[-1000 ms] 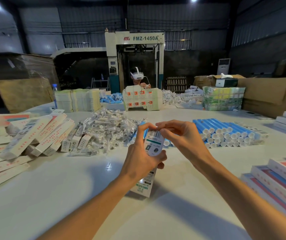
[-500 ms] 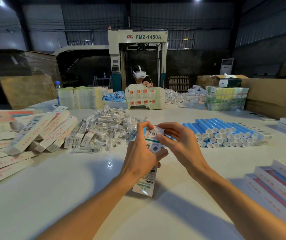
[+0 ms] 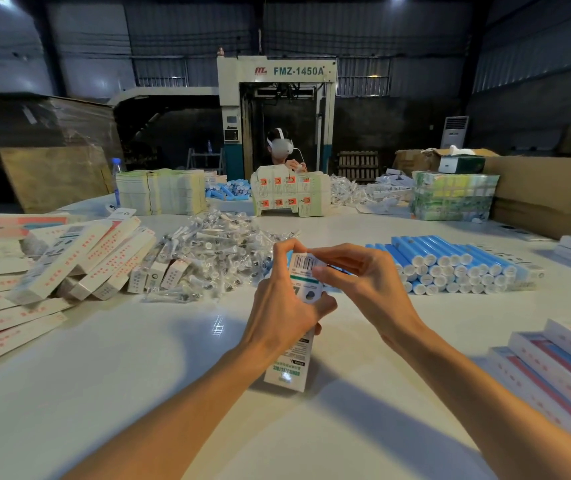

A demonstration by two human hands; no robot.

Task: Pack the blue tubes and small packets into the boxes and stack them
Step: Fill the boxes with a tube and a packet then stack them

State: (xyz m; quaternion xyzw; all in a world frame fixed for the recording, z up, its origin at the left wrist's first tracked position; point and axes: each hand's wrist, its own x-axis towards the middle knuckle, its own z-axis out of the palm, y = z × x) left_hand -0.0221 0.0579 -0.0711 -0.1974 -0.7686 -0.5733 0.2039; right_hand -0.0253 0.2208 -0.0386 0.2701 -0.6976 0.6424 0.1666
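Flap-closing on one box (image 3: 291,370), head view.
Over the last second the right hand (image 3: 363,282) had settled its fingertips into a pinch on the barcoded top flap, while the left hand (image 3: 282,311) stayed clamped round the box, upright on the table (image 3: 138,375); this pack looked nearly sealed. Right of the box lay one stack of blue tubes (image 3: 450,261), roughly thirty ends; behind it, one heap of packets (image 3: 215,251), uncountable.

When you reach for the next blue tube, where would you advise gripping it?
Probably from above, pinching the barrel of a top-row blue tube just behind its white cap: they lie flat, stacked, caps facing you, sides hemmed in.
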